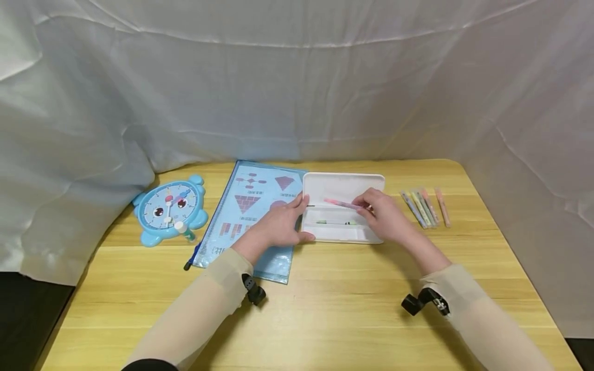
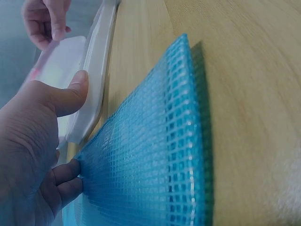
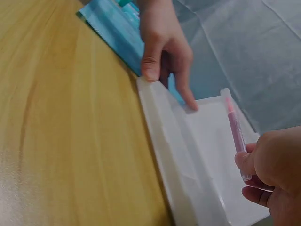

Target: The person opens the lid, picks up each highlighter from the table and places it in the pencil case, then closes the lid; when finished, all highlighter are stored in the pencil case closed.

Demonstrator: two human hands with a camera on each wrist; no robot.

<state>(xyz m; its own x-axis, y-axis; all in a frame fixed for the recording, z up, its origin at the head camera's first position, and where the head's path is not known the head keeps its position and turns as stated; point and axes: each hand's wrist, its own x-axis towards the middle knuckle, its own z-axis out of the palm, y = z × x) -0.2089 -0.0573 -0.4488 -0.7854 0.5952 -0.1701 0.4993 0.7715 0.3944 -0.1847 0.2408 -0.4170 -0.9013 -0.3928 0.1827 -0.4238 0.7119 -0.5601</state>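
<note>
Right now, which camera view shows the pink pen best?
The right wrist view: the pink pen appears large there, mostly uncovered, pinched by the right hand. The head view shows it small over the white case; the left wrist view shows it faint and blurry.

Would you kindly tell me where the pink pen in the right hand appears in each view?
Head: the pink pen is just right of centre, pinched by the right hand.
Left wrist: the pink pen is at upper left, blurred.
Right wrist: the pink pen is right of centre.
Shared landmark: the open white case.
</note>
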